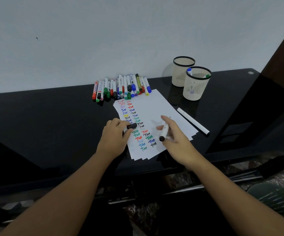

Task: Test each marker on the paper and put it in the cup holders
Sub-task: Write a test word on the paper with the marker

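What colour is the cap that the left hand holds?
Black. The cap is pinched in the left hand, clearest in the head view.

I'm holding a white marker (164, 132) with a black end over white paper (156, 106) showing red, blue, green scribbles.

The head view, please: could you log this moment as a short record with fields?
left hand: holds a black cap
right hand: holds a white marker, uncapped
paper: rows of "Test" in several colours
nearer cup holder: some markers inside
farther cup holder: contents unseen
marker pile: behind the paper
loose white marker: beside the paper
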A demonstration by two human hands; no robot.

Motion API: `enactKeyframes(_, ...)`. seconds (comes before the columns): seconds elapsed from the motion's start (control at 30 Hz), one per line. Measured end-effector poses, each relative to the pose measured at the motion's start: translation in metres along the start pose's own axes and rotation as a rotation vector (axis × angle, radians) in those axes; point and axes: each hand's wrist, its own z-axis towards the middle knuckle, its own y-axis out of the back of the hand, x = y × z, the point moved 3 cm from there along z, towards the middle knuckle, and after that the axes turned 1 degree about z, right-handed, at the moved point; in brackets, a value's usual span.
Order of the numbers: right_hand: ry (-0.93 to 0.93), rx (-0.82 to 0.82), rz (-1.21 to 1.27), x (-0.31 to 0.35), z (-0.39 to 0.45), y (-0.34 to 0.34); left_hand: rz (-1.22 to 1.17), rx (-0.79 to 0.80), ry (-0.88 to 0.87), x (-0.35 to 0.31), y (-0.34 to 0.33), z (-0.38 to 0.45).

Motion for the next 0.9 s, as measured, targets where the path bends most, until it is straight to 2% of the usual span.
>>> enactKeyframes(0.1,-0.016,0.058,0.029,0.011,0.009,0.001,-0.006,-0.017,-0.021,-0.003,0.003,0.0)
enactKeyframes(0.17,0.015,-0.023,0.068,0.019,0.02,0.001,-0.036,-0.033,-0.019,-0.004,0.004,-0.001)
enactKeyframes(0.27,0.02,-0.12,-0.01,0.025,0.037,0.003,-0.088,-0.056,0.014,-0.003,0.007,-0.002)
enactKeyframes(0.33,0.03,-0.046,-0.126,0.025,0.047,0.003,-0.103,-0.066,0.032,-0.001,0.008,-0.001)
enactKeyframes(0.4,0.03,0.036,-0.363,0.022,0.053,0.003,-0.106,-0.065,0.031,-0.001,0.007,-0.001)
enactKeyframes(0.5,0.066,0.041,-0.653,0.019,0.059,0.005,-0.109,-0.058,0.027,-0.002,0.007,0.0)
enactKeyframes(0.9,0.167,0.064,-0.735,0.016,0.07,-0.003,-0.083,-0.067,-0.08,-0.009,0.011,-0.004)
